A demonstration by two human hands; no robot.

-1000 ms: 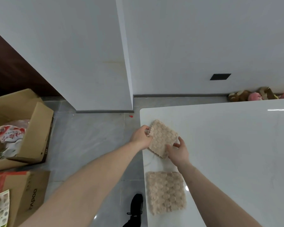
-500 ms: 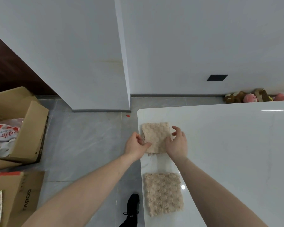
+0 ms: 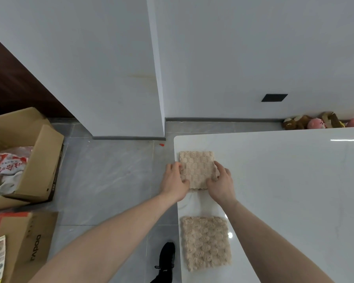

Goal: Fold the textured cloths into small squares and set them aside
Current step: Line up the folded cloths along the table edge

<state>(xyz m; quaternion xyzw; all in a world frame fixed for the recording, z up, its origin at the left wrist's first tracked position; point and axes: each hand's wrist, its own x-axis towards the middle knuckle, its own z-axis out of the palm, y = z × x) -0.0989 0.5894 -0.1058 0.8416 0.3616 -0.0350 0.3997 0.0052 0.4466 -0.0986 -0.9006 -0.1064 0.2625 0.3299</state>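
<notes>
A folded beige textured cloth [image 3: 197, 167] lies flat near the far left corner of the white table [image 3: 284, 180]. My left hand [image 3: 174, 181] holds its left edge, thumb on the near part of the cloth, fingers curled at the side. My right hand [image 3: 221, 183] grips the near right edge with curled fingers. A second folded beige cloth [image 3: 206, 243] lies flat closer to me along the table's left edge, untouched.
The table's left edge runs just beside both cloths. On the grey tiled floor to the left stand cardboard boxes [image 3: 29, 160], one holding bags. A black shoe [image 3: 166, 260] shows below. Plush toys [image 3: 315, 122] lie by the far wall.
The far cloth was tilted and lifted in both hands; now it lies squared and flat on the table, with both hands lower on its near edges.
</notes>
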